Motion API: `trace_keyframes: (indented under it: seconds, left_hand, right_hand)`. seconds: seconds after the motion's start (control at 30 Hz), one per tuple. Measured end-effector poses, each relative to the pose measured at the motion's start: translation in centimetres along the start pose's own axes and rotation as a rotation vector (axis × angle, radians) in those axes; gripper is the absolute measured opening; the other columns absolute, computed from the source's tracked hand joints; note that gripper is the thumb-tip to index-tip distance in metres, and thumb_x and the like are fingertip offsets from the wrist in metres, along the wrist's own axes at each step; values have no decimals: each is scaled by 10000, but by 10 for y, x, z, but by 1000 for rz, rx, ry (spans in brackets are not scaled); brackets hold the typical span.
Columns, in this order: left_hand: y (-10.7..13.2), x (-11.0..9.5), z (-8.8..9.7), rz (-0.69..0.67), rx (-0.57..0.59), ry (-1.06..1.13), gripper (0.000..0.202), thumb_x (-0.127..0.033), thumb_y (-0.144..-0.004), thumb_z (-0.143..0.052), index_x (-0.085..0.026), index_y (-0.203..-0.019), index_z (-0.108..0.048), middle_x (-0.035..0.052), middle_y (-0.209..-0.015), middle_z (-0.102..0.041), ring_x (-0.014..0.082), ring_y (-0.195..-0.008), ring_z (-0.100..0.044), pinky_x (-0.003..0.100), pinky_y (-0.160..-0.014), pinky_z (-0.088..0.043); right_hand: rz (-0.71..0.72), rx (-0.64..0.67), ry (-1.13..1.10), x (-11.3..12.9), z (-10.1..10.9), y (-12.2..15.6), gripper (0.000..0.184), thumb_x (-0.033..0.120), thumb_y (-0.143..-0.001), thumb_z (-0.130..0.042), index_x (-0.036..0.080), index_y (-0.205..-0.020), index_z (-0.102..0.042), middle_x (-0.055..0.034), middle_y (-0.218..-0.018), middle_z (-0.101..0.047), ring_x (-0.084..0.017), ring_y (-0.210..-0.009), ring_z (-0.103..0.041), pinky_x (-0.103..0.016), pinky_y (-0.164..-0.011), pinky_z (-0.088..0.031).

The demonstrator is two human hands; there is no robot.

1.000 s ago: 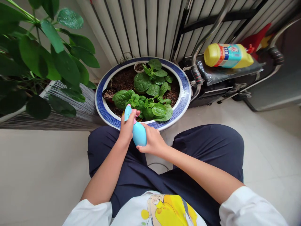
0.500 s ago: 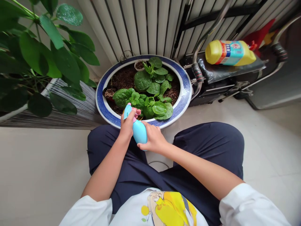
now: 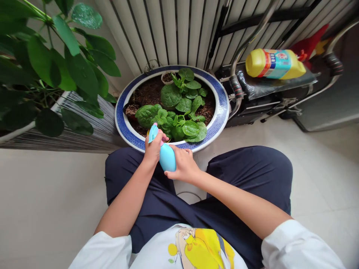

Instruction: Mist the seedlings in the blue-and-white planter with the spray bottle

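Between my two hands is a light blue spray bottle [image 3: 167, 157] with a pink collar, tilted toward the plants. My left hand [image 3: 153, 149] wraps round its neck and spray head, with fingers by the trigger. Around the lower body of the bottle, my right hand [image 3: 183, 164] is closed, thumb near the base. Just beyond the nozzle stand leafy green plants [image 3: 183, 105], some leaves shiny and wet-looking. They grow in dark soil [image 3: 148, 91] inside a round pot with a blue and white rim [image 3: 221, 102]. A small white cup [image 3: 167, 77] sits in the soil at the back.
On the left a large-leaved plant [image 3: 84, 74] leans over from a ribbed planter [image 3: 92, 127]. A radiator [image 3: 174, 33] stands behind the pot. To the right, a yellow bottle [image 3: 276, 64] lies on a folded metal-framed cart [image 3: 237, 87]. Pale tiles [image 3: 322, 164] cover the floor.
Almost nothing differs. The view has shifted very slightly, and both hands keep the same hold on the spray bottle over the near rim.
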State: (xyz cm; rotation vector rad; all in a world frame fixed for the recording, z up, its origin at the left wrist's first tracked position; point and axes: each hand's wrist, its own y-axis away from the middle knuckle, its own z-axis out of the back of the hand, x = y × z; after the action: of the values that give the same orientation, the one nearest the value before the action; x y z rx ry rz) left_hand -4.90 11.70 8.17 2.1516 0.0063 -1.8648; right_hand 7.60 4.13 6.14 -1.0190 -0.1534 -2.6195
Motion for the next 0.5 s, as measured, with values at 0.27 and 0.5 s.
trace_keyframes:
  seconds: [0.27, 0.5]
  left_hand:
    - [-5, 4, 0, -6, 5, 22, 461, -363, -687, -696, -203, -1111, -612, -24, -742, -655, 141, -731, -669, 265, -733, -495]
    - [-5, 0, -1, 51, 9, 37, 572, -333, -691, -658, -179, -1231, -549, -66, -627, -573, 109, -610, -602, 248, -665, -483]
  right_hand:
    - [-8, 1, -19, -1, 0, -1, 945, 462, -638, -729, 135, -1430, -331, -189, -1371, -550, -375, -1156, -544, -501, -997, -295]
    - [-32, 21, -48, 2, 5, -1, 947, 460, -632, -734, 132, -1429, -342, -177, -1341, -574, -380, -1145, -548, -515, -1018, -273]
